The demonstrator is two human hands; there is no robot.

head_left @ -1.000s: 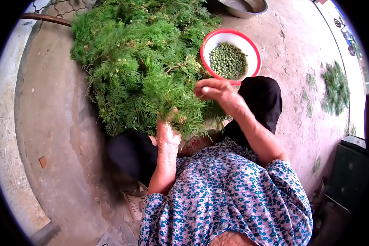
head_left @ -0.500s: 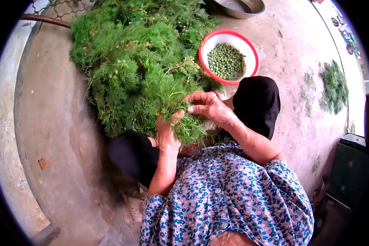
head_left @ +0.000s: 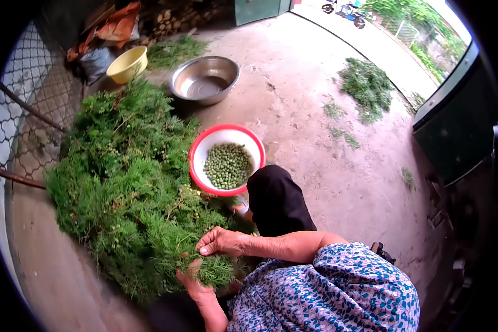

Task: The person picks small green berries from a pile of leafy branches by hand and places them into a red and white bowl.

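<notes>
A: Fingers first?
B: Left hand (head_left: 192, 278): thumb and fingers closed round a green sprig (head_left: 216, 270), partly hidden by fronds. Right hand (head_left: 225, 242): just above it, thumb and forefinger drawn near each other at the fronds; cannot tell whether anything is pinched between.
A: Sprig's position?
B: Near edge of a big heap of leafy branches (head_left: 122, 193), its tips fanning rightward below the right hand.
A: Next out?
B: Red-rimmed white bowl (head_left: 227, 128), beside the heap and beyond the right hand. Small round green pieces (head_left: 227, 166) inside. Black-clad knee (head_left: 276, 199) just beside the bowl.
A: Farther?
B: Metal basin (head_left: 207, 88) past the bowl; yellow tub (head_left: 128, 67) past the heap's far end. Patch of cuttings (head_left: 366, 88) on the floor, well apart, near the doorway.
</notes>
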